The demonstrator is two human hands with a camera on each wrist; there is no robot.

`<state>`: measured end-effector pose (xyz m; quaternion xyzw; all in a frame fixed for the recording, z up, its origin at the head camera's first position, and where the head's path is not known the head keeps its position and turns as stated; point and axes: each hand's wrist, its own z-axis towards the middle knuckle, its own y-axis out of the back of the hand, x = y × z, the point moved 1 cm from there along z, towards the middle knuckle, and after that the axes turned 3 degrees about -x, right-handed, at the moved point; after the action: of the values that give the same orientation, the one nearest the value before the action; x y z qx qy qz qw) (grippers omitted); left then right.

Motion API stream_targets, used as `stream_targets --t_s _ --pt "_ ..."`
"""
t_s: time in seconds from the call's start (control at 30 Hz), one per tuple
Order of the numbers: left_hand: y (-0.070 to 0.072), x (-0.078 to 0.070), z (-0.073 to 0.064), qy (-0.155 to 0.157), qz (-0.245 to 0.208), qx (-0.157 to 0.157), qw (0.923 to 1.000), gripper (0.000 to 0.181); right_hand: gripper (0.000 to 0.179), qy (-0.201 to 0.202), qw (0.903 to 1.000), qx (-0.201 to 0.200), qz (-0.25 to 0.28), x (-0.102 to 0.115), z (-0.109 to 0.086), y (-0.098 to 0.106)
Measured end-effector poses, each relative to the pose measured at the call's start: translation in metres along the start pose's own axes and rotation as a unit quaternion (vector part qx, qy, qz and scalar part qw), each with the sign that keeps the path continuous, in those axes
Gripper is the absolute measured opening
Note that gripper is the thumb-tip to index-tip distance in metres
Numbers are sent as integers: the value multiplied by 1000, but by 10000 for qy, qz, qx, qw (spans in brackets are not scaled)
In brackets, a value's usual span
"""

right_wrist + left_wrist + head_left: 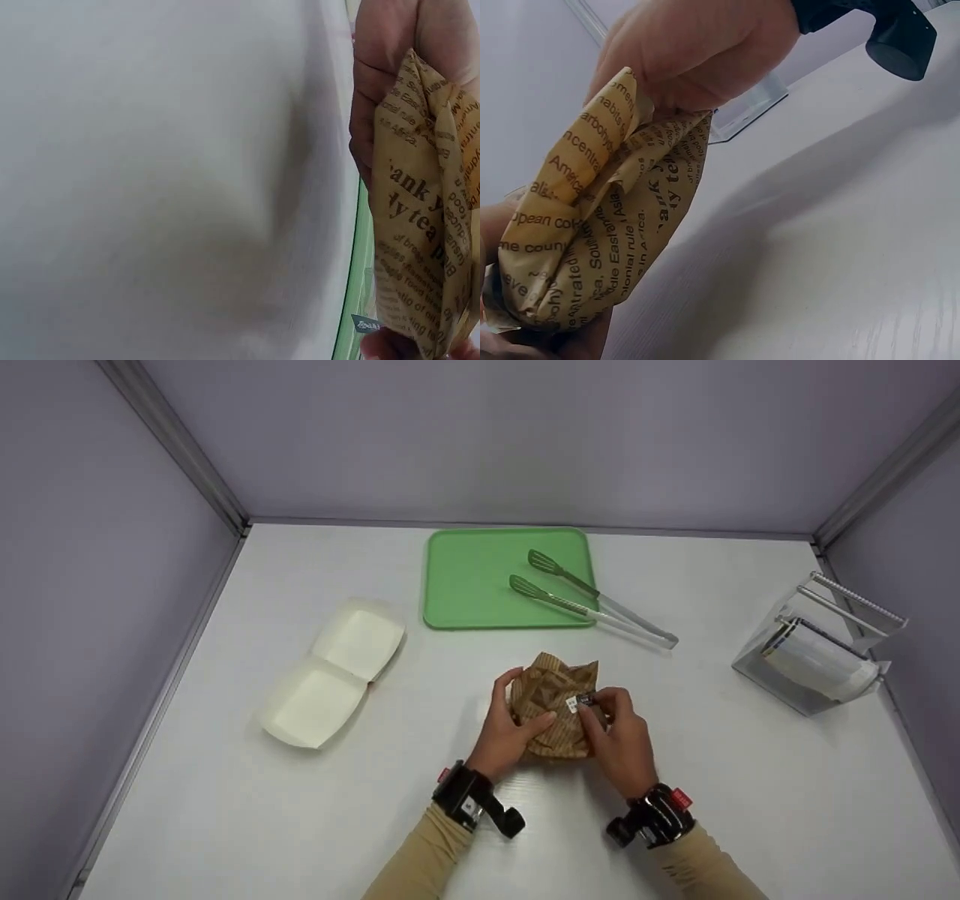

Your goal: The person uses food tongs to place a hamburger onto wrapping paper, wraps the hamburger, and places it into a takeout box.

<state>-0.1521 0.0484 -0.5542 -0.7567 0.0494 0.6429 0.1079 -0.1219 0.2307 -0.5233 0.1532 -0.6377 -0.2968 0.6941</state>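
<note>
A crumpled brown paper wrapper printed with dark lettering sits at the middle front of the table, folded into a packet whose contents are hidden. My left hand grips its left side, thumb across the top and fingers round the edge. A small black-and-white label is pinched between thumb and fingers of my right hand, at the packet's right side. Close up in the left wrist view, the wrapper shows overlapping folds. The right wrist view shows the wrapper upright, and a dark label corner.
An open white clamshell box lies to the left. Metal tongs rest partly on a green tray at the back. On the right stands a clear holder with a white roll-like item in it.
</note>
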Motion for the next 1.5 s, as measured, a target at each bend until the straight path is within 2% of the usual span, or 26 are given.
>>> stream_targets --t_s 0.17,0.3,0.4,0.5,0.63,0.83,1.0,1.1,1.23,1.37,1.5 --pt "-1 -1 -1 15 -238 252 9994 83 47 -853 9943 435 473 1 7 1" --pt "-2 -1 -1 40 -332 441 9985 82 61 -1644 9757 807 1205 -1 11 1" --pt "-2 0 -2 4 -174 481 9987 82 61 -1988 9623 900 1622 -1 13 1" --pt "-2 0 -3 -92 290 394 9988 83 57 -2040 9589 879 1767 -2 13 0" --pt "-1 -1 -4 -142 919 188 9955 85 55 -1896 9610 964 1769 -6 12 -4" --pt "-4 1 -6 -286 1507 6 9882 85 56 -1542 9706 1151 1443 -13 10 -10" --pt "-6 1 -8 -362 2162 -149 9756 85 56 -1149 9812 1171 1013 -13 10 -13" --pt "-7 -1 -9 -354 2607 -280 9644 83 57 -1060 9843 1160 809 -13 10 -15" --pt "-6 -3 -9 -328 2984 -484 9526 82 61 -991 9869 1156 526 -13 11 -17" --pt "-5 -2 -10 -347 3271 -656 9421 80 65 -706 9933 909 42 -11 10 -16" --pt "-2 -3 -12 -421 3539 -762 9312 75 71 12 9963 307 -808 -6 8 -14"
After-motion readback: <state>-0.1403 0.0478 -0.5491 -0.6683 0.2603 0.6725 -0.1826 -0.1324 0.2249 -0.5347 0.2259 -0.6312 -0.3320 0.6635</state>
